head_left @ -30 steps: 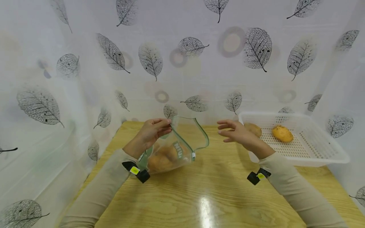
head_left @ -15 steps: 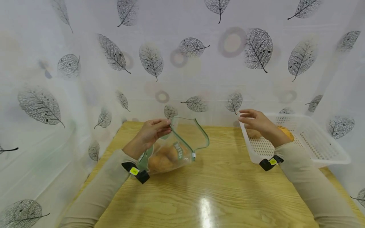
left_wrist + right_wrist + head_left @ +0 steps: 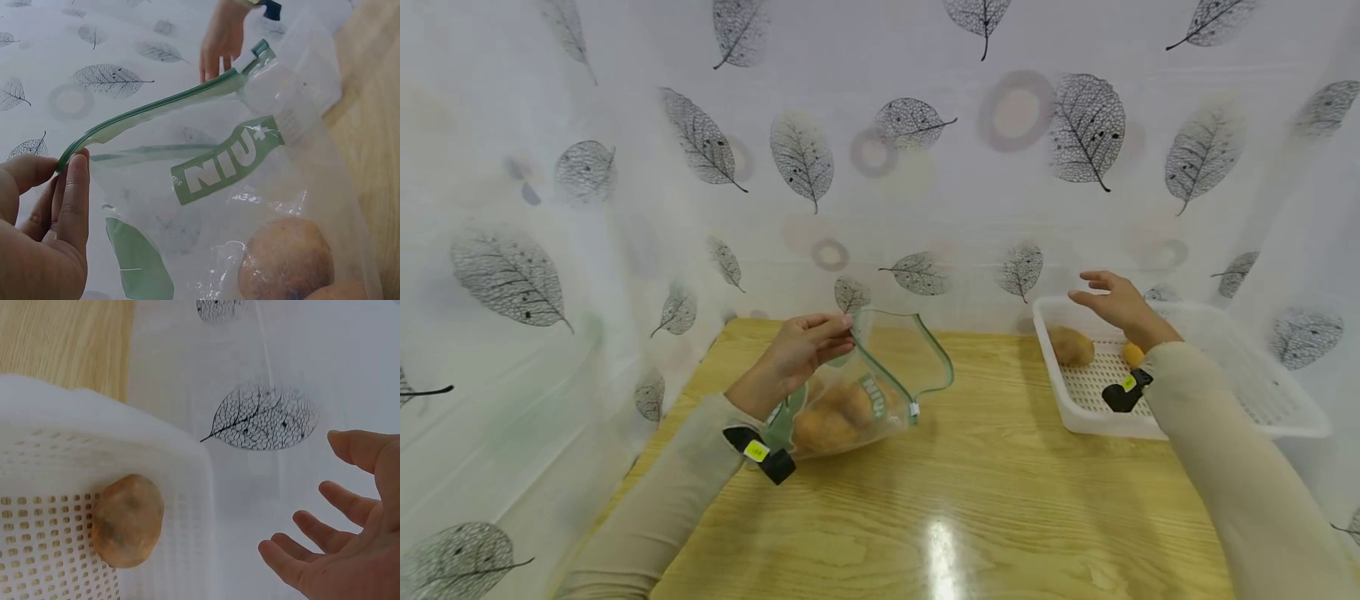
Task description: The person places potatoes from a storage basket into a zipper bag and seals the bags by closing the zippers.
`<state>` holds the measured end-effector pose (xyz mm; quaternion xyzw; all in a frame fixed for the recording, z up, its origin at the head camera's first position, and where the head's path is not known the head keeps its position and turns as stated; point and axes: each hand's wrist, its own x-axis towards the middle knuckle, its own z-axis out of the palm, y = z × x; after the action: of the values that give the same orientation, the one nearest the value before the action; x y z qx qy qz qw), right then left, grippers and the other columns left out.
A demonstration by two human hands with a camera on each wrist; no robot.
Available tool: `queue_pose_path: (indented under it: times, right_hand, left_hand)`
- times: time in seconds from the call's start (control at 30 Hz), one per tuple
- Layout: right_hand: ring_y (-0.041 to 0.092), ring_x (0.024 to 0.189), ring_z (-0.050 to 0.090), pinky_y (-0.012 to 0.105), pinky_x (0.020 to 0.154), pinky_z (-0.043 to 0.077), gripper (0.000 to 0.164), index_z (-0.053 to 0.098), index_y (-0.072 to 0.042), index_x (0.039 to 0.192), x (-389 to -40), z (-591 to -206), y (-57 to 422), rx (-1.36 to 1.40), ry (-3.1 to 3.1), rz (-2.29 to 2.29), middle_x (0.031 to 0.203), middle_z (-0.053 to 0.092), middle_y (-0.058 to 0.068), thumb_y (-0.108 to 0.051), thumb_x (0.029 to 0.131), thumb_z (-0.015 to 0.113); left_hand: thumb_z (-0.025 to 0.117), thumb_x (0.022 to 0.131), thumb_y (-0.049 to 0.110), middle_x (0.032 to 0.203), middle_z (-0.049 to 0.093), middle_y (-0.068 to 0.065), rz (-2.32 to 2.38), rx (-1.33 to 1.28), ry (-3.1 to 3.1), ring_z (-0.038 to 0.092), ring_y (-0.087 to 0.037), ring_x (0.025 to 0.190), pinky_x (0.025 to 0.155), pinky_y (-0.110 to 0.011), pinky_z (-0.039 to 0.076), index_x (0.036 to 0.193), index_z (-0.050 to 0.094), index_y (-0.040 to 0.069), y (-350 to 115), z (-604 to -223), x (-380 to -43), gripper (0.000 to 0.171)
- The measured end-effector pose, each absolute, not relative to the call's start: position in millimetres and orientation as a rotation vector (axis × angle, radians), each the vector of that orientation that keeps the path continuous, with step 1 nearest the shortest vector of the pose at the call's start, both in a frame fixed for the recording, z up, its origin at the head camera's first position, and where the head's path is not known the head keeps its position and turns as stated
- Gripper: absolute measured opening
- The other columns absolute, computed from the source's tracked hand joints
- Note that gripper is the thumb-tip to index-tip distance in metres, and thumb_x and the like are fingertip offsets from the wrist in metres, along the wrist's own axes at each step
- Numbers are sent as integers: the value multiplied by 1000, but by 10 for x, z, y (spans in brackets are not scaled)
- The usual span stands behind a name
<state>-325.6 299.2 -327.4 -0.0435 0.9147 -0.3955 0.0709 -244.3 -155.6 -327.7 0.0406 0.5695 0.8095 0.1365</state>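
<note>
My left hand (image 3: pixel 793 358) pinches the green-edged rim of a clear zip bag (image 3: pixel 206 219) between thumb and fingers. The bag's mouth gapes, and a white slider sits at one end of its zip. Several potatoes (image 3: pixel 831 417) lie inside the bag, seen through the plastic. My right hand (image 3: pixel 1123 308) hovers above the white basket (image 3: pixel 1063 404) with fingers spread and nothing in them. Below it in the basket lie a brown potato (image 3: pixel 128 520) at the left end and a yellower potato (image 3: pixel 1133 355), mostly hidden by the right wrist.
The basket, with slotted sides and floor, stands at the back right of the wooden table (image 3: pixel 970 467). A whitish curtain (image 3: pixel 925 200) printed with leaves hangs behind and along the sides.
My right hand has moved right and away from me, from beside the basket to above it. The left hand and the bag have stayed in place.
</note>
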Motion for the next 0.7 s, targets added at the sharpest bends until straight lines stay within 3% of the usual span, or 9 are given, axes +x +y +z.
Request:
queue_pose_path:
  times: [0.47, 0.7]
  right_hand:
    - [59, 133, 12, 74, 105, 22, 79, 7, 7, 150, -3407, -3677, 3211, -86, 2762, -989, 151, 2, 37, -50, 101, 33]
    - [60, 133, 10, 73, 105, 23, 79, 5, 10, 148, -3432, -3819, 3229, -116, 2694, -957, 149, 2, 41, -45, 102, 36]
  left_hand:
    - [55, 96, 2, 78, 69, -3, 2365, 133, 1625, 68, -12, 72, 74, -21, 60, 85, 72, 10, -1563, -3303, -2448, 22]
    - [53, 97, 0, 78, 69, -3, 2366, 115, 1629, 68, -12, 71, 73, -20, 60, 84, 71, 10, -1551, -3311, -2459, 25]
